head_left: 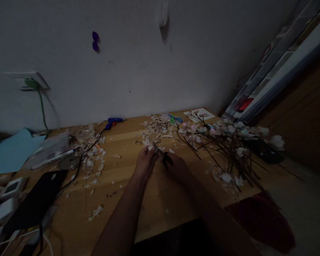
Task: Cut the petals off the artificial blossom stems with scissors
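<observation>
Over the middle of the wooden table [117,179], my left hand [144,161] is closed, pinching a small whitish petal-like piece [150,148] at its fingertips. My right hand [177,166] grips a pair of scissors [167,159] by the dark handles. The scissor blades point up and left, right beside the pale piece; whether they touch it is too dark to tell. Just beyond both hands lies a heap of pale scraps [157,127]. To the right of my right hand is a pile of brown branches with pale blossoms [226,176].
A blue glue gun [114,122] lies near the wall, its black cord running left. Green-and-blue scissors [175,118] rest behind the scraps. Leftward are a plastic bag [49,147], a round lid [69,163], a black phone-like slab [38,199] and blue paper [12,151].
</observation>
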`<state>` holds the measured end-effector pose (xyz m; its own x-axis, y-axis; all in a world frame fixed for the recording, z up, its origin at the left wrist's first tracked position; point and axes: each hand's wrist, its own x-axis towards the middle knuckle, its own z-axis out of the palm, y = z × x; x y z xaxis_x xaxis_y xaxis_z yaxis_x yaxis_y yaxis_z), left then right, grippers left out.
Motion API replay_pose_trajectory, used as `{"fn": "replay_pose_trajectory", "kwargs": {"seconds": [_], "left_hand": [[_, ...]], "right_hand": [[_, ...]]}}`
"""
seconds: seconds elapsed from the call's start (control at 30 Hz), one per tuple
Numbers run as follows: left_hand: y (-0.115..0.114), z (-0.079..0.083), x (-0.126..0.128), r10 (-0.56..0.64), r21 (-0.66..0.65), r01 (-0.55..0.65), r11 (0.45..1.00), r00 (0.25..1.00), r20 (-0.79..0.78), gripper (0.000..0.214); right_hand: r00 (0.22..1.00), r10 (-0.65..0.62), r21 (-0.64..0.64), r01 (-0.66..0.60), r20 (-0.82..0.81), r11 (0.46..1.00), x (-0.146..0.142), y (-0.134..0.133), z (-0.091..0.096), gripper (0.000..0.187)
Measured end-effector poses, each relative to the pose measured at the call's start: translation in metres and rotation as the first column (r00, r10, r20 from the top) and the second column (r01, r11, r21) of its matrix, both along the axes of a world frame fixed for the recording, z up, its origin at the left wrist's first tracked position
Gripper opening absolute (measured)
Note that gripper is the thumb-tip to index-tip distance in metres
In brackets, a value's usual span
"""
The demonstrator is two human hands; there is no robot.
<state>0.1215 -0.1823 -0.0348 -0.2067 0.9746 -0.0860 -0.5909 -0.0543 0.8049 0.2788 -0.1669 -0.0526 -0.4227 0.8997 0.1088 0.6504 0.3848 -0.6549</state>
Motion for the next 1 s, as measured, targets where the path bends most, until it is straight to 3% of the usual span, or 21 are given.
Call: {"fn": "replay_pose_trajectory", "kwargs": {"seconds": [0.07,0.17,0.37,0.53,0.67,0.77,0.9,1.0], "left_hand": [[0.0,-0.004,0.008,-0.02,-0.005,0.021,1.0,0.989,0.144,0.039],[0.0,-0.009,0.012,-0.012,-0.017,0.015,1.0,0.99,0.139,0.037],[-0.001,-0.004,-0.002,0.015,-0.01,-0.018,1.0,0.971,-0.238,0.035],[-0.003,0.007,-0.007,0.096,0.096,-0.054,0.994,0.843,-0.53,0.031],[-0.005,0.01,-0.008,0.099,0.099,-0.046,0.994,0.763,-0.638,0.03],[-0.004,0.007,-0.007,0.1,0.092,-0.054,0.994,0.782,-0.615,0.033],[0.001,-0.003,-0.001,0.035,0.035,-0.024,0.999,0.925,-0.378,0.041],[0.002,-0.006,0.002,0.049,0.032,-0.041,0.999,0.949,-0.31,0.043]], "right_hand": [[1.0,0.002,-0.003,-0.002,0.003,1.0,0.0,0.0,-0.001,0.013],[1.0,0.002,-0.006,-0.002,-0.014,1.0,0.0,0.0,-0.001,0.012],[0.999,-0.001,-0.007,0.0,-0.04,1.0,0.0,-0.001,0.003,0.012],[0.999,0.003,0.009,-0.002,-0.039,1.0,0.0,-0.002,0.002,0.01],[1.0,-0.006,0.001,0.006,-0.01,1.0,0.0,-0.001,0.001,0.01],[1.0,-0.002,0.009,0.002,-0.018,1.0,0.0,0.0,0.0,0.011],[1.0,-0.01,-0.001,0.01,-0.018,1.0,-0.001,0.001,-0.001,0.012],[1.0,-0.018,0.008,0.018,0.006,1.0,-0.001,0.001,-0.002,0.012]]}}
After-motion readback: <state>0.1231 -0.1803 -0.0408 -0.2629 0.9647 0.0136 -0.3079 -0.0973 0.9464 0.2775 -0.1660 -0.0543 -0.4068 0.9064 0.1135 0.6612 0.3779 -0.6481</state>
